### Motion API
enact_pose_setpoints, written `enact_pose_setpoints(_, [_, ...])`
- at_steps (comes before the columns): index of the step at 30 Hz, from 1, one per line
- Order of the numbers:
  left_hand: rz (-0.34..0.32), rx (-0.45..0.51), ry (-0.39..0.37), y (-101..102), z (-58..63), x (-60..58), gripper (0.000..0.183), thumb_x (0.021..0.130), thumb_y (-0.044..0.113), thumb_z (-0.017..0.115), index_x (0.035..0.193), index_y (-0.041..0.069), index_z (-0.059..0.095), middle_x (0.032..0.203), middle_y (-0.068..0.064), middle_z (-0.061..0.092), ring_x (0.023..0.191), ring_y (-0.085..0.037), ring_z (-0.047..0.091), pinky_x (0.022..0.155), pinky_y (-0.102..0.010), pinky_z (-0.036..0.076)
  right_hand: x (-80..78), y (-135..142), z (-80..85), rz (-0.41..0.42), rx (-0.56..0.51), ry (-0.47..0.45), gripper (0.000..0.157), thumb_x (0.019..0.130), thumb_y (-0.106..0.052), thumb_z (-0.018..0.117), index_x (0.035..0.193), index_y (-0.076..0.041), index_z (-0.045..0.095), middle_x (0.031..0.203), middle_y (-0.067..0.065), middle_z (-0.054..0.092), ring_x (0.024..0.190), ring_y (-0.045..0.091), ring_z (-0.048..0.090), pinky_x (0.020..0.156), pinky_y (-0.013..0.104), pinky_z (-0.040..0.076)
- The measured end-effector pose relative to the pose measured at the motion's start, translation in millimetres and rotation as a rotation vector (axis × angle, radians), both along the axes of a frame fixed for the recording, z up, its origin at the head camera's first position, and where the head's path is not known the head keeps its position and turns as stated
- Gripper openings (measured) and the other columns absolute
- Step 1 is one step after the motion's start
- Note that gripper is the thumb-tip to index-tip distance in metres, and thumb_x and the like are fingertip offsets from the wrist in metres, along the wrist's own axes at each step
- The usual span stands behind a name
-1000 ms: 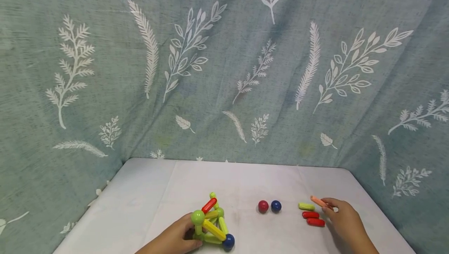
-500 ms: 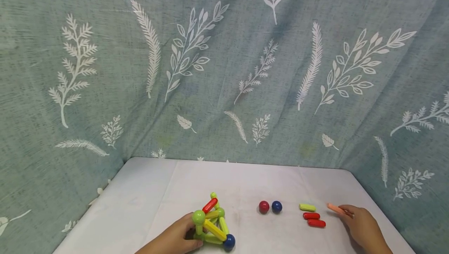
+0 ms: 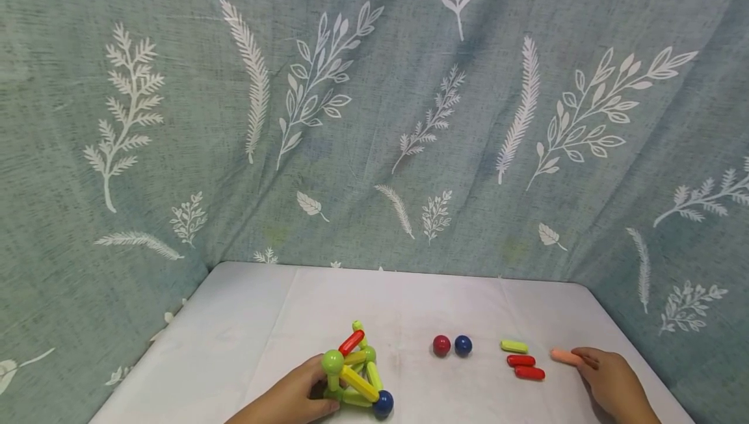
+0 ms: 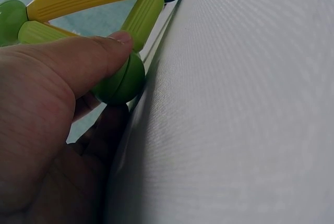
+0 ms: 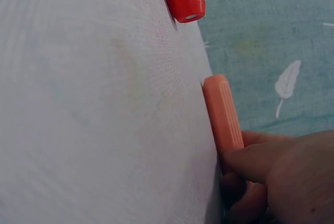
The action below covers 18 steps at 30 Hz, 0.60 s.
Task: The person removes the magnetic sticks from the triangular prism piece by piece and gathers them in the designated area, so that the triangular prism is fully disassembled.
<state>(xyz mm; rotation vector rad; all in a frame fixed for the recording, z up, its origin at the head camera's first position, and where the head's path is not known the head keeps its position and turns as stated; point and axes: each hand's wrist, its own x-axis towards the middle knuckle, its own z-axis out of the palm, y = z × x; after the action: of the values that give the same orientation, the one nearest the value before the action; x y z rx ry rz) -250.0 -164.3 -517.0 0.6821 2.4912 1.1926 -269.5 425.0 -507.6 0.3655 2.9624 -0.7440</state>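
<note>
My left hand (image 3: 307,388) grips a framework of magnetic rods and balls near the front of the table, its thumb and fingers around a green ball (image 4: 121,80) at the base. The framework joins green and yellow rods (image 3: 359,383), a red rod (image 3: 352,342), green balls and a dark blue ball (image 3: 383,403). At the right, my right hand (image 3: 614,378) pinches one end of an orange rod (image 5: 223,112) between thumb and fingers. The rod lies along the white tabletop, its far end pointing left.
Left of the orange rod lie two red rods (image 3: 529,374) and a lime green rod (image 3: 513,346). A red ball (image 3: 441,345) and a blue ball (image 3: 463,345) sit mid-table. A leaf-patterned curtain (image 3: 351,118) hangs behind the white table (image 3: 246,307).
My right hand has carried the orange rod rightward, away from the red and green rods, and lowered it to the tabletop. The left hand keeps its grip on the framework.
</note>
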Motion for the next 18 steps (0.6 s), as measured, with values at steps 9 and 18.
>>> enact_pose_setpoints(9, [0.002,-0.032,0.045,1.1,1.2,1.7,0.034,0.089,0.033,0.084,0.116,0.032,0.064,0.131,0.007,0.061,0.114,-0.005,0.057,0.105,-0.051,0.051,1.6,1.6,-1.1,-0.046,-0.020,0.029,0.049,0.100,-0.013,0.065,0.139,0.014,0.053,0.123,0.039,0.064,0.110,0.053,0.064,0.087,0.062,0.057])
enact_pose_setpoints(18, [0.002,-0.027,0.035,2.0,2.2,2.5,0.029,0.090,0.033,0.083,0.112,0.032,0.064,0.131,0.009,0.061,0.114,-0.005,0.057,0.105,-0.049,0.051,8.8,-57.1,27.1,-0.338,-0.187,0.136,0.053,0.104,-0.023,0.053,0.147,0.007,0.045,0.143,0.040,0.043,0.130,0.058,0.044,0.100,0.070,0.048])
